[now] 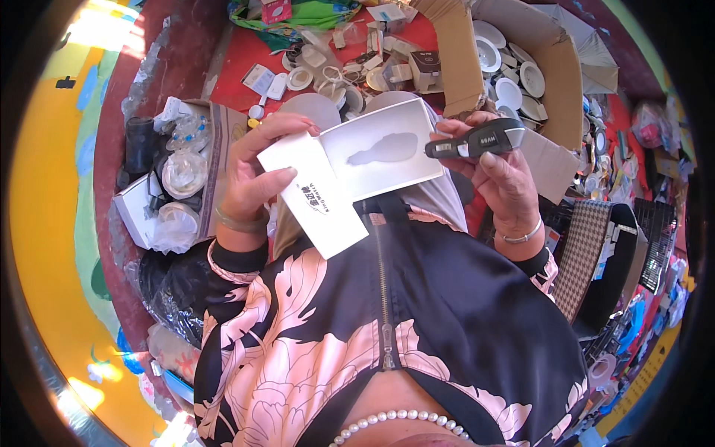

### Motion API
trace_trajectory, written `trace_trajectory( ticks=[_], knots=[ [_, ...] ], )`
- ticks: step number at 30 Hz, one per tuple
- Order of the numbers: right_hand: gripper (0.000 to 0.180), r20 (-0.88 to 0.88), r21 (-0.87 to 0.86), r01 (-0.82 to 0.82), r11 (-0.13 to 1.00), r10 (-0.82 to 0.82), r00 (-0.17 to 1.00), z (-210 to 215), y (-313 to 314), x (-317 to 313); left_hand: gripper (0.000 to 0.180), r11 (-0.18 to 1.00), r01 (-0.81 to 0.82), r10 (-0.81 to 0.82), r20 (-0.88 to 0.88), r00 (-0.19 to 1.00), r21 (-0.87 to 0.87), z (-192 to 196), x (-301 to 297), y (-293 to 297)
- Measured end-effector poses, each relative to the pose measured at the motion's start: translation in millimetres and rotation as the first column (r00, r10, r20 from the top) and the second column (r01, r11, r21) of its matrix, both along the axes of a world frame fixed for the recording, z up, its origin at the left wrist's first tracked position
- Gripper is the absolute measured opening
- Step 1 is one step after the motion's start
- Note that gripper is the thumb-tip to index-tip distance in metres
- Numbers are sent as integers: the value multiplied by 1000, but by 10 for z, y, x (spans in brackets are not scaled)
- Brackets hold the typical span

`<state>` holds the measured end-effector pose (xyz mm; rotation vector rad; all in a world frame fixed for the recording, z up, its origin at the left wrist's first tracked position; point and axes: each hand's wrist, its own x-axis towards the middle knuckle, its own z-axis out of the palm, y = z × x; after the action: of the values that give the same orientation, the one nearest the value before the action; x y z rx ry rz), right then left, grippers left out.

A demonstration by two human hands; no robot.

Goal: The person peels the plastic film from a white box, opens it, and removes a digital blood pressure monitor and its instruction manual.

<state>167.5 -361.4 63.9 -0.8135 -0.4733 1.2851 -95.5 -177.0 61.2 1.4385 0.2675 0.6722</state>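
Observation:
My left hand [253,167] holds a small white cardboard box [387,149] open by its lid flap [313,197]; the tray inside has a grey moulded hollow and nothing in it. My right hand [506,175] grips a dark grey, elongated handheld device [477,140] with a lighter end, level with the box's right edge and just touching it. Both hands are raised over my lap, above a black jacket with pink flowers.
A big brown carton [558,67] of white round parts stands at the upper right. Loose white parts and small boxes [335,67] litter the red floor ahead. At the left, a box [171,179] holds bagged clear pieces. Dark trays and a checked cushion [588,253] lie at the right.

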Motion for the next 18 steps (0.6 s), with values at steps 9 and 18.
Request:
trace_trajectory(
  ticks=[9,18],
  knots=[
    [49,121,-317,-33,948,75,990,-13,268,-451,48,999,48,-47,-32,998,17,43,24,11],
    [43,559,-570,-63,819,442,702,-194,430,-468,48,999,28,-27,-26,999,46,32,-21,8]
  ],
)
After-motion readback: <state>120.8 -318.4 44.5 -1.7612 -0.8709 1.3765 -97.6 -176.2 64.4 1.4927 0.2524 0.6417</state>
